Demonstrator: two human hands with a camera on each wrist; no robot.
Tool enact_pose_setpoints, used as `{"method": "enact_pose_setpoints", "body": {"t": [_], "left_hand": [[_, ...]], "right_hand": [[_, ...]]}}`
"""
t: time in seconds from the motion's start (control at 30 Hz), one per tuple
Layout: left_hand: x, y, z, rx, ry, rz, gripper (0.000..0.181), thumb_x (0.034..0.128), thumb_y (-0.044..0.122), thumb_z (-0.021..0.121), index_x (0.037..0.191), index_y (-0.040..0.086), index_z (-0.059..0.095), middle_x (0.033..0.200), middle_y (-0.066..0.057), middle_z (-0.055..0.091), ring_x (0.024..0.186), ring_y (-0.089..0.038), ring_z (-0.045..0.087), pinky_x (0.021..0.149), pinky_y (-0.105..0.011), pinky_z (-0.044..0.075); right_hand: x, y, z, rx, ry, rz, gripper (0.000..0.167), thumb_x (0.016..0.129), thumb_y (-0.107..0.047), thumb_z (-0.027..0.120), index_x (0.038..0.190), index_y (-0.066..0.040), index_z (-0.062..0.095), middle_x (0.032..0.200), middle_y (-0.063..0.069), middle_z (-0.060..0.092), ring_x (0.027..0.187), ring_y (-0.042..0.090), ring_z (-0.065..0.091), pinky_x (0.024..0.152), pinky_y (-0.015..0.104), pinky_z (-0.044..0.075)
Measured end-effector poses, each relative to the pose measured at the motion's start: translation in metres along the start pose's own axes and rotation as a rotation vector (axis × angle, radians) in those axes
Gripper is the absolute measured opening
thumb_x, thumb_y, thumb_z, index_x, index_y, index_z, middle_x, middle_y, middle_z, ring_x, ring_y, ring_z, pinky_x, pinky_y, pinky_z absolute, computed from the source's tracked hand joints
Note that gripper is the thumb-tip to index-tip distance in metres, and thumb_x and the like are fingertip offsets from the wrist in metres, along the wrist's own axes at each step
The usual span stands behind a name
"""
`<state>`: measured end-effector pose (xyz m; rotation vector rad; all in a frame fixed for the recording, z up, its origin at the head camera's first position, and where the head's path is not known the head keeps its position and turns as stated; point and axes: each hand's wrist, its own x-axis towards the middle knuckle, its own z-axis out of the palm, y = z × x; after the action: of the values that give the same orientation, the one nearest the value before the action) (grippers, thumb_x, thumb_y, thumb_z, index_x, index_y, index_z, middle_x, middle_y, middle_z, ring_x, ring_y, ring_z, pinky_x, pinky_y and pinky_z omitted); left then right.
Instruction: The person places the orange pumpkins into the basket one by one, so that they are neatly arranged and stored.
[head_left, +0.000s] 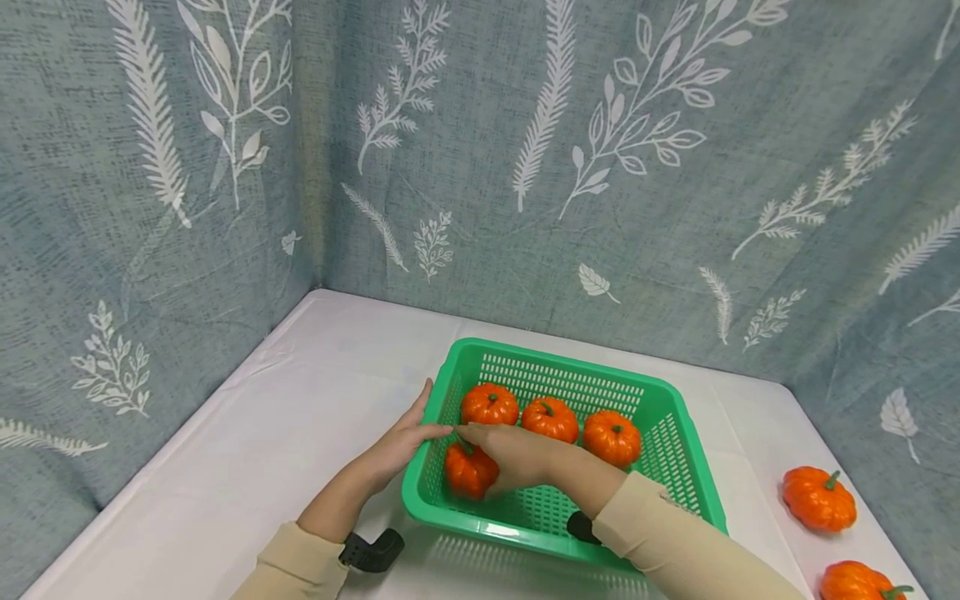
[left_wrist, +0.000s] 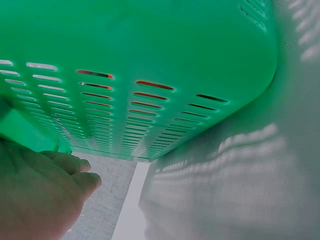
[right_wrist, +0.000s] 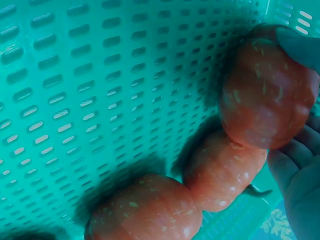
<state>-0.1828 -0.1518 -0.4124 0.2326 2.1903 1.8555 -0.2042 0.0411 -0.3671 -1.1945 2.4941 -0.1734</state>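
A green perforated plastic basket (head_left: pixel 517 530) stands on the white-covered table. My left hand (head_left: pixel 401 442) holds its left rim, thumb on top and fingers along the outside. In the left wrist view that hand (left_wrist: pixel 45 192) is beside the slotted wall. Inside the basket, my right hand (head_left: pixel 517 457) grips a small orange pumpkin (head_left: pixel 468 472) near the front left corner. The right wrist view shows this pumpkin (right_wrist: pixel 267 95) between thumb and fingers. Three more pumpkins sit behind it: one at left (head_left: pixel 489 405), one in the middle (head_left: pixel 550 419), one at right (head_left: pixel 612 439).
Two orange pumpkins lie on the table right of the basket, one farther back (head_left: pixel 819 498) and one nearer (head_left: pixel 857 581), cut by the frame edge. Grey-blue curtains (head_left: pixel 480 167) with white leaf prints enclose the table (head_left: pixel 300 392) at the back and sides.
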Motion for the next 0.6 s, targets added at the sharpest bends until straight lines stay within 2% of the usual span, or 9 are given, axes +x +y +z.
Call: {"method": "enact_pose_setpoints", "body": {"t": [0.13, 0.27, 0.6], "left_hand": [[0.0004, 0.0000, 0.0004, -0.001, 0.005, 0.001, 0.080, 0.0927, 0.020, 0.045, 0.150, 0.014, -0.011, 0.157, -0.005, -0.014, 0.144, -0.030, -0.014, 0.111, -0.061, -0.004], [0.0001, -0.0002, 0.0007, 0.000, 0.003, 0.003, 0.080, 0.0928, 0.020, 0.045, 0.150, 0.014, -0.011, 0.157, -0.005, -0.014, 0.144, -0.029, -0.014, 0.111, -0.060, -0.003], [-0.0015, 0.0013, 0.0005, 0.006, 0.011, 0.003, 0.080, 0.0927, 0.020, 0.045, 0.150, 0.013, -0.010, 0.157, -0.006, -0.014, 0.144, -0.030, -0.014, 0.110, -0.061, -0.003]], "right_hand": [[-0.0018, 0.0002, -0.0014, 0.003, -0.006, 0.004, 0.079, 0.075, -0.015, 0.077, 0.141, -0.005, 0.036, 0.138, 0.004, 0.050, 0.110, 0.010, 0.055, 0.094, 0.023, 0.046], [-0.0025, 0.0010, -0.0024, 0.024, -0.007, 0.001, 0.078, 0.074, -0.011, 0.075, 0.141, -0.004, 0.036, 0.134, 0.005, 0.053, 0.098, 0.007, 0.055, 0.090, 0.022, 0.047], [-0.0015, 0.0045, -0.0026, 0.069, -0.005, 0.027, 0.081, 0.074, -0.017, 0.078, 0.142, -0.009, 0.036, 0.138, 0.002, 0.050, 0.110, 0.009, 0.054, 0.092, 0.022, 0.046]]}}
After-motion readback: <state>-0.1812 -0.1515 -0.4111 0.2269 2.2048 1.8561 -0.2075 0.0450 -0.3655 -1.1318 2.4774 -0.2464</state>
